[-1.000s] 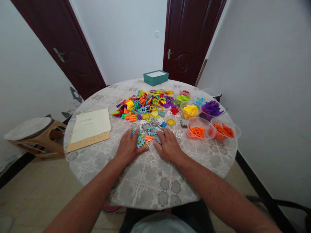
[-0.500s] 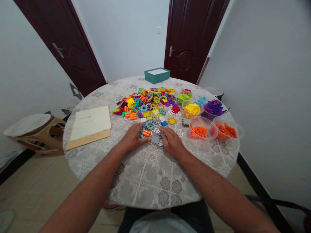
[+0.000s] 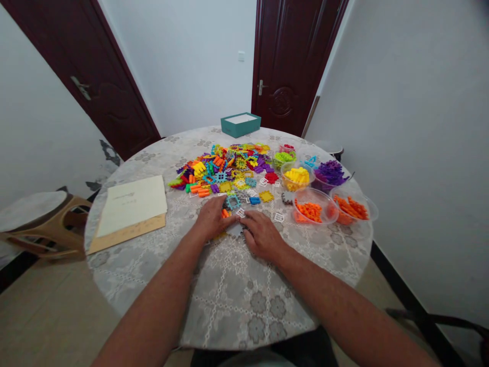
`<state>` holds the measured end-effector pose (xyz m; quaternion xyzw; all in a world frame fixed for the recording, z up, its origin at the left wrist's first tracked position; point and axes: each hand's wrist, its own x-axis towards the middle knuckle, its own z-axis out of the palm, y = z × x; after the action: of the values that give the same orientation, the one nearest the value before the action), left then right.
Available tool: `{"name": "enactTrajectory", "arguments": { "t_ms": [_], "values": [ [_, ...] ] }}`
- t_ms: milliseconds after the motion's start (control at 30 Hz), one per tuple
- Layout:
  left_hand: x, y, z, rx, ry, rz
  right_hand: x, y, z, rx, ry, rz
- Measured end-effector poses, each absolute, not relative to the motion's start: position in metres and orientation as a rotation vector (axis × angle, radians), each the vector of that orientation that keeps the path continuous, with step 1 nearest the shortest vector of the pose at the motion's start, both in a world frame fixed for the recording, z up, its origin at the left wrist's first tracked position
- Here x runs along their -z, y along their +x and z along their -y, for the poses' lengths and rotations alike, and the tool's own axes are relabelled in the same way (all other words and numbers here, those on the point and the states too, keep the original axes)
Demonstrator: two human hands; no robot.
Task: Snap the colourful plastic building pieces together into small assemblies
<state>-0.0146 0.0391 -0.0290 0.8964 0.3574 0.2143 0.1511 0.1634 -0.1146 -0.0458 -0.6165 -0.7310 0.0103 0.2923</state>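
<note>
Care helps here: left hand (image 3: 214, 220) and right hand (image 3: 263, 235), both flat and wide, flank the grey flat plastic tile (image 3: 234, 229); slide it slowly.

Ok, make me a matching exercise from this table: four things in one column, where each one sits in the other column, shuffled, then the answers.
Things:
1. teal box
2. cream paper
3. purple pieces
4. grey piece

Places:
A. between the left hand and the right hand
B. far edge of the table, toward the door
C. left part of the table
D. right side, just beyond the yellow pieces

Pairs: 1-B, 2-C, 3-D, 4-A
</note>
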Motion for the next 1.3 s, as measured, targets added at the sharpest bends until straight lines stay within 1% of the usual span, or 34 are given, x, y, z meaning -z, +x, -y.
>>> {"name": "enactTrajectory", "arguments": {
  "t_ms": [167,333,633,1300],
  "values": [
    [0.038,-0.021,-0.033,-0.676,2.589,-1.014,0.043,0.157,0.118,-0.047,-1.684,2.027],
    [0.036,-0.031,-0.032,-0.722,2.529,-0.974,0.040,0.151,0.120,-0.074,-1.773,2.074],
    [0.034,-0.035,-0.036,-0.735,2.562,-0.922,0.042,0.150,0.119,-0.041,-1.812,2.012],
    [0.022,-0.033,-0.036,-0.705,2.383,-1.023,0.041,0.159,0.116,-0.050,-1.731,1.922]
  ]
}}
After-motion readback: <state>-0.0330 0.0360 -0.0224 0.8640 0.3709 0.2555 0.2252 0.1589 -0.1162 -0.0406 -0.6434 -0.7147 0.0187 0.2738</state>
